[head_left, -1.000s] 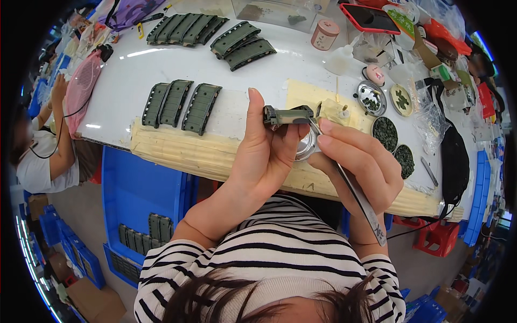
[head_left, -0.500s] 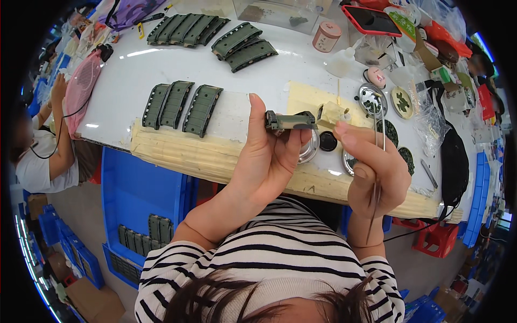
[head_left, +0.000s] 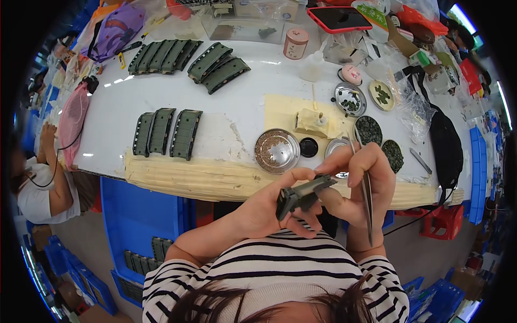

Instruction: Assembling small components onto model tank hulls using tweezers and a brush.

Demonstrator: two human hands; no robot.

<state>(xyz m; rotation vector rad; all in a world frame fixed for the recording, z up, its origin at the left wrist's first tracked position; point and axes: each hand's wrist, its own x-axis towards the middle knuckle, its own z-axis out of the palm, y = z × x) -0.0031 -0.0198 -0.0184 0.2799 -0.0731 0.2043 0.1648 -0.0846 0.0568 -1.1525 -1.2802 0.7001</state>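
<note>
Close to my chest, my left hand [head_left: 256,213] grips a curved dark-green plastic part [head_left: 305,195], tilted with its right end raised. My right hand [head_left: 374,171] keeps a pair of metal tweezers [head_left: 368,207] in its palm, points up. Its thumb and index finger meet the part's right end; whether a small piece sits between them is hidden. Beyond the hands stands a cream block [head_left: 311,123] with a small peg on top. Beside it are a black round cap [head_left: 308,147] and a round dish of brown granules [head_left: 276,152].
Similar green parts lie in groups at the left [head_left: 186,134] and far left [head_left: 164,56]. Dishes of small green pieces [head_left: 368,131] stand to the right, near a second tweezers [head_left: 420,161] and a black bag [head_left: 446,145]. A blue crate [head_left: 141,207] sits below left; another person [head_left: 46,188] works beyond.
Both hands have come down from over the table toward my chest. My right fingers have left the cream block and now touch the green part, which is tilted. The view has shifted.
</note>
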